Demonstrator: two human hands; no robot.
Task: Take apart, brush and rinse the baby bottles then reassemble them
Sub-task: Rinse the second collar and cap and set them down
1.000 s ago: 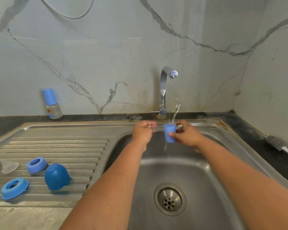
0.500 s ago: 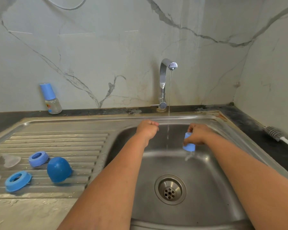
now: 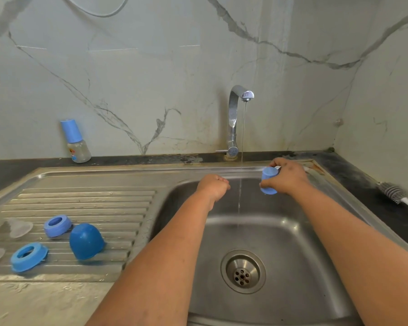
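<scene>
The right hand [image 3: 285, 178] pinches a small light-blue plastic bottle cap [image 3: 269, 180] just right of the thin water stream [image 3: 242, 161] — light, stiff, likely slippery wet, best gripped by its sides. The left hand [image 3: 213, 185] is fisted, holding nothing visible. The steel sink basin [image 3: 292, 243] below gives open room — its rim lies just behind.

Even, soft daylight; glare on the sink [image 3: 316, 255] steel below the hands, wide-angle bowing at edges, slight softness throughout
</scene>
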